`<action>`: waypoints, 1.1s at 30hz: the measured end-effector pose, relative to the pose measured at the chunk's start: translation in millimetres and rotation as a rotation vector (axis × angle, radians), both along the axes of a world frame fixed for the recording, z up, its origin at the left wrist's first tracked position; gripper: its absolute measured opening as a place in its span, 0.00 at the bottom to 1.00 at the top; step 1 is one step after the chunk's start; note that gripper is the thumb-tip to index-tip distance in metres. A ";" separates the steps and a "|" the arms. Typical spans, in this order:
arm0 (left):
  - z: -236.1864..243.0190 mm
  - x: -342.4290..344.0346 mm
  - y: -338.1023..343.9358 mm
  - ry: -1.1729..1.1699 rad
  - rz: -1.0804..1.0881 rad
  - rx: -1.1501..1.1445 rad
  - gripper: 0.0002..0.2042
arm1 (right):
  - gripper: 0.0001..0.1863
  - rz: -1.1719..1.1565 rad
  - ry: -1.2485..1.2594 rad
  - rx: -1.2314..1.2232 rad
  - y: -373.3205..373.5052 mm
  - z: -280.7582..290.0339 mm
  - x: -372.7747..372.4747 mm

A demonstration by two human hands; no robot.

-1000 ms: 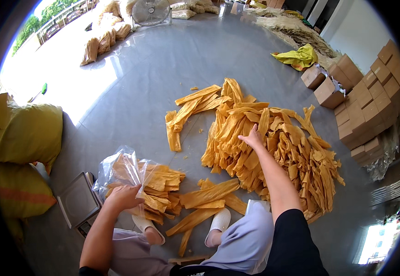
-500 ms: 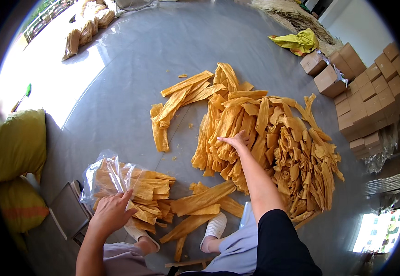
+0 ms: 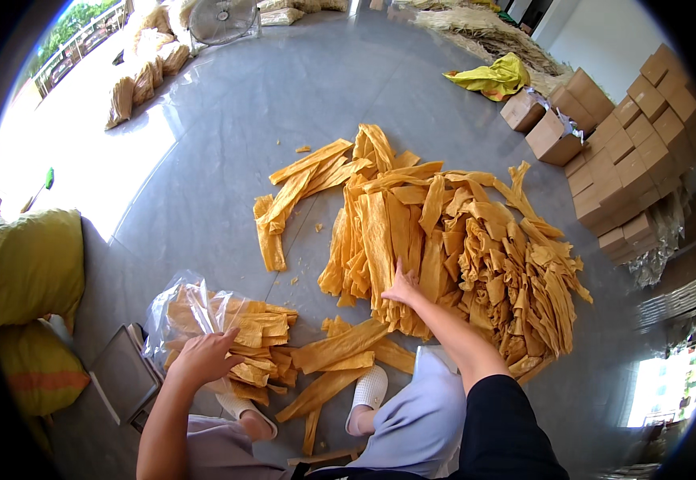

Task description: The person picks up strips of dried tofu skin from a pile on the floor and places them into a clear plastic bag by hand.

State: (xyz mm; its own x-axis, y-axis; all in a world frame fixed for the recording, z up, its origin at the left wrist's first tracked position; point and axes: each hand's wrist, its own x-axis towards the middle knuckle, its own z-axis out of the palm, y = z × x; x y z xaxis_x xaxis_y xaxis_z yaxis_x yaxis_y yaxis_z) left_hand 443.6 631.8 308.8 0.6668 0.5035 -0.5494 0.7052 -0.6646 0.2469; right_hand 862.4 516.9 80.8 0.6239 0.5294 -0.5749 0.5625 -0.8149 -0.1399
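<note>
A big heap of long, flat, yellow-brown dried strips [image 3: 516,272] lies on the floor before me and to the right. My right hand [image 3: 404,286] rests on the near side of its upright strips, fingers apart and stretched forward. At lower left, a clear plastic bag [image 3: 173,314] covers the far end of a smaller bundle of strips [image 3: 264,326]. Across the near edge of this bag and bundle lies my left hand [image 3: 204,358], flat with its fingers stretched out; its fingertips touch the plastic. Loose strips [image 3: 340,348] lie crossed between bundle and heap.
Stuffed yellow-green sacks [image 3: 36,264] and a grey scale-like device [image 3: 126,374] stand at left. Stacked cardboard boxes [image 3: 636,160] line the right side, near a yellow sack [image 3: 492,78]. Far back are a fan [image 3: 224,20] and tied bundles [image 3: 136,80]. My white clogs [image 3: 370,388] are close by.
My right hand has drawn back toward me along the heap, from its middle to its near side. The left hand stays at the bag. The whole view has shifted slightly.
</note>
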 end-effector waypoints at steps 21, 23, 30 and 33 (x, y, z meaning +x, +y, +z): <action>-12.7 -17.6 -4.3 0.049 0.021 -0.045 0.28 | 0.66 0.167 -0.027 0.223 -42.5 32.1 -50.5; -11.7 -15.6 -3.2 0.043 0.019 -0.039 0.28 | 0.70 0.077 -0.001 0.361 -29.9 25.3 -34.2; -1.5 -7.2 -0.2 0.040 0.048 -0.061 0.29 | 0.82 -0.217 0.228 0.388 -9.4 -9.7 9.6; 2.9 0.9 0.3 0.044 0.051 -0.068 0.28 | 0.80 -0.133 0.182 0.418 -18.8 -33.5 10.4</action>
